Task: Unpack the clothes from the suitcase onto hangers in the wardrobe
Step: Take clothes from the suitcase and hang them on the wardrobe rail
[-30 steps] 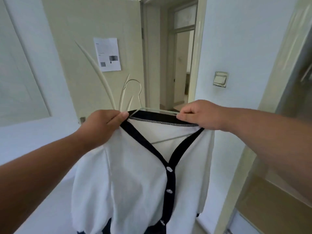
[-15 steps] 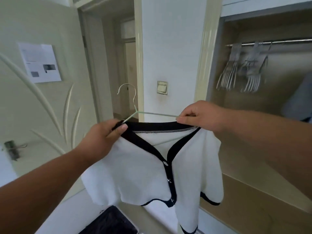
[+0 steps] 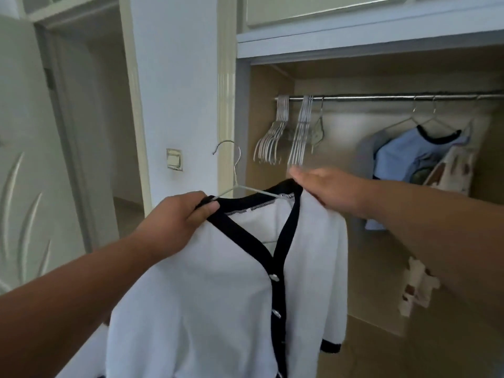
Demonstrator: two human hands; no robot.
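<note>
White knit with black trim, the cardigan (image 3: 218, 296) hangs on a thin wire hanger (image 3: 237, 184) that the person holds up in front of the open wardrobe (image 3: 272, 241), to the left of its opening and lower than the rail (image 3: 381, 97). The left hand (image 3: 177, 216) pinches the black collar at the left shoulder, thumb pressed on top against the curled fingers. The right hand (image 3: 332, 189) lies on the right shoulder of the cardigan with its fingers straight and close together; they are blurred, so a grip cannot be told. The hook of the hanger stands free above the collar, touching nothing. On the rail two bunches of empty hangers (image 3: 283, 132) hang at the left, and a light blue top (image 3: 409, 156) hangs further right, with a patterned cream garment (image 3: 450, 170) beside it
</note>
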